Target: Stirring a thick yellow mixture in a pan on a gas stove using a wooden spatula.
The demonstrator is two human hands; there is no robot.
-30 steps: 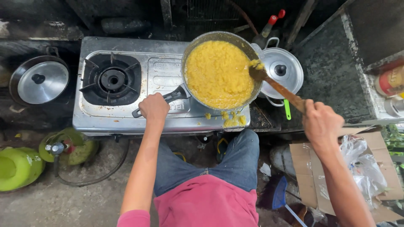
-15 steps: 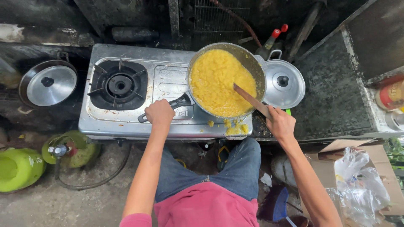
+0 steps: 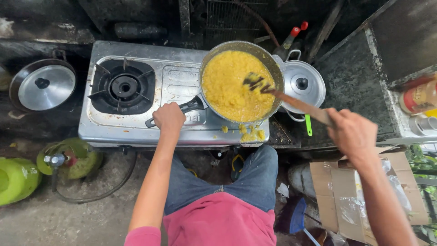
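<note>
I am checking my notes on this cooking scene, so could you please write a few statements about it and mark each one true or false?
1. The left hand grips the black handle of the pan. True.
2. The right hand holds a metal ladle. False: it holds a wooden spatula whose blade is in the yellow food.
3. A second pan sits on the left burner. False: that burner is bare.
4. Bits of yellow food lie spilled on the stove top in front of the pan. True.
5. A lidded silver pot stands to the right of the pan. True.
</note>
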